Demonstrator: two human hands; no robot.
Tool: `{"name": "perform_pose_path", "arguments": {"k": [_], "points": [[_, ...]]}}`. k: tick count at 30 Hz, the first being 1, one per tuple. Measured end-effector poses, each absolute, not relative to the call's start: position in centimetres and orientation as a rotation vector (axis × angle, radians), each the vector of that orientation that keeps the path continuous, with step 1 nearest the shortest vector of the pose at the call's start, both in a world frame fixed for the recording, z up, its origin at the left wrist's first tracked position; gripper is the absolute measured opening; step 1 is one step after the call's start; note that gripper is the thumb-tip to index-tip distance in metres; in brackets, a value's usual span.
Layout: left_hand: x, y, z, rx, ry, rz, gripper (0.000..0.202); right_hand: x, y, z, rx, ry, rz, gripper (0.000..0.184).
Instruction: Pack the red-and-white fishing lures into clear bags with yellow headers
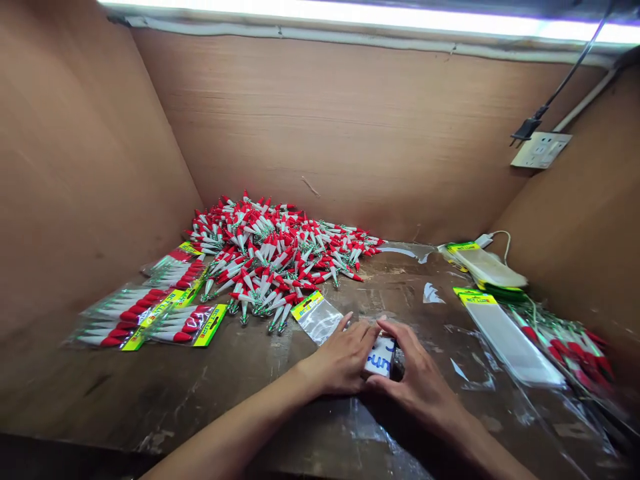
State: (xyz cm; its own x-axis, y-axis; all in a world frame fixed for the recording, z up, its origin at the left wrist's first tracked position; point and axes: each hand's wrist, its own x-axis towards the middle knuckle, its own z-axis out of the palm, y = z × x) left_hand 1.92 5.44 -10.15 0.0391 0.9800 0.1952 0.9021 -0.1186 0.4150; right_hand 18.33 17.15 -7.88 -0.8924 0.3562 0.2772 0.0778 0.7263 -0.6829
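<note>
A small white block with blue handwriting (380, 360) stands on the table between my hands. My right hand (417, 370) curls around its right side, thumb at the near edge and fingers over the far one. Palm down, my left hand (345, 357) lies with its fingers stretched out, touching the block's left side. Under those fingers is a clear bag with a yellow-green header (317, 317), partly covered by the hand. Just beyond the bag spreads a heap of red-and-white squid lures with green hooks (270, 250).
Filled lure packs (145, 317) lie at the left. Flat clear bags (510, 340) and another bag stack (485, 263) are on the right, beside more lures (570, 347). Wooden panels (320, 127) enclose the table; a black plug (527, 127) dangles near a wall socket (543, 150).
</note>
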Motion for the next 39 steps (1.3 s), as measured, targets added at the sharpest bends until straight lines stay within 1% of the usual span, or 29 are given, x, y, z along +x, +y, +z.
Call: {"name": "perform_pose_path", "arguments": {"k": [3,4,6,8,10,13,16,19,22,26,28,32,35,37,39], "points": [[1.5,5.5,-7.7,2.064,1.95,0.83,0.106,18.5,16.8,-6.1,-0.368,-2.423,0.96,0.083],[1.1,5.3,-6.4,2.024,1.925,0.937,0.107,18.7,16.8,-5.3,-0.389,-2.356,0.956,0.084],[0.0,4.7,-3.3,1.87,1.803,1.205,0.104,19.2,17.2,-3.6,-0.413,-2.195,0.954,0.081],[-1.5,3.9,-0.6,1.6,1.584,1.506,0.095,19.6,17.9,-2.6,-0.414,-2.069,0.973,0.075],[-3.1,3.2,1.2,1.356,1.362,1.757,0.082,20.0,18.6,-2.8,-0.423,-2.036,1.023,0.072],[-5.0,2.6,1.2,1.099,1.173,1.908,0.073,20.3,19.6,-5.0,-0.488,-2.114,1.149,0.07],[-5.7,2.3,-0.4,0.993,1.126,1.953,0.071,20.6,20.4,-7.5,-0.528,-2.204,1.256,0.067],[-5.2,2.5,-1.4,0.971,1.201,1.994,0.068,20.8,20.9,-8.3,-0.533,-2.219,1.271,0.064],[-4.4,3.4,-1.5,1.014,1.195,1.891,0.067,20.5,20.8,-7.0,-0.5,-2.224,1.239,0.061],[-3.5,5.2,-2.4,1.019,0.957,1.692,0.063,17.9,20.2,-4.0,-0.355,-2.239,1.205,0.059],[-3.2,6.0,-3.4,0.96,0.883,1.62,0.062,15.6,20.2,-2.6,-0.252,-2.199,1.305,0.062],[-3.1,6.4,-5.3,0.827,0.774,1.549,0.066,10.8,21.2,-1.1,-0.051,-2.089,1.74,0.072],[-3.4,6.2,-5.9,0.725,0.755,1.578,0.068,8.7,21.9,-0.8,-0.022,-2.074,1.944,0.063],[-3.5,6.1,-6.0,0.697,0.733,1.579,0.072,8.1,22.3,-0.5,-0.018,-2.056,1.993,0.054],[-3.6,6.2,-6.1,0.703,0.703,1.565,0.076,7.9,22.5,0.0,-0.006,-2.051,1.984,0.05]]}}
